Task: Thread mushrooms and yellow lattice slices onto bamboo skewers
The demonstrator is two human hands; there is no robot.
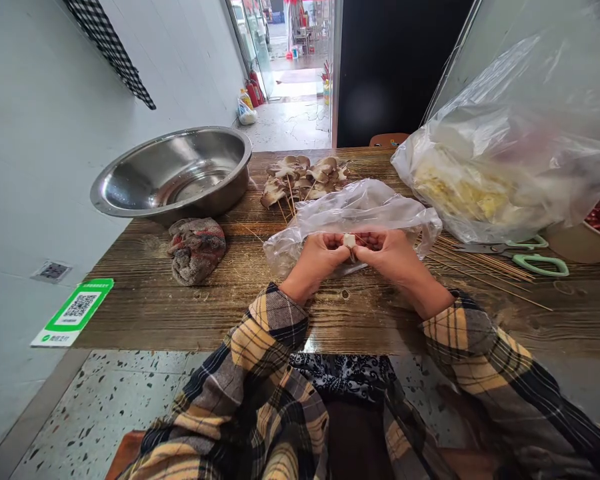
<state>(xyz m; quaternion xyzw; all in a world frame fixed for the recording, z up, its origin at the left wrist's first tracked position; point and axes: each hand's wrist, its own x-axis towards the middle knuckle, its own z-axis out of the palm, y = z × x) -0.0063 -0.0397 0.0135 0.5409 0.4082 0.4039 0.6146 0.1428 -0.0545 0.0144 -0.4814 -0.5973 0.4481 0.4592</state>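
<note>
At the far left, a green-and-white code card (80, 308) lies on the corner of the wooden bench (145, 313). Behind it stands a wide steel basin (180, 170), with a crumpled, dark cloth (199, 250) just in front of its near side. The left arm comes in from the lower left in a plaid sleeve (265, 327), slanting forward and inward to the wrist. The left hand (324, 255) is turned inward, its fingers curled and its thumb pointing right, pinching a small pale piece (349, 241). Beyond, brown mushrooms (305, 177) with thin sticks through or against them lie in a cluster. The pale piece sits between both hands, over a clear plastic bag (365, 207). The right hand (383, 252) mirrors the left, fingers curled and thumb pointing left, pinching the same piece; its forearm slants in from the lower right. Farther right lie loose wooden skewers (485, 263), green-handled scissors (540, 265) and a filled translucent bag (480, 180), beside a bowl (575, 241) of red contents.
</note>
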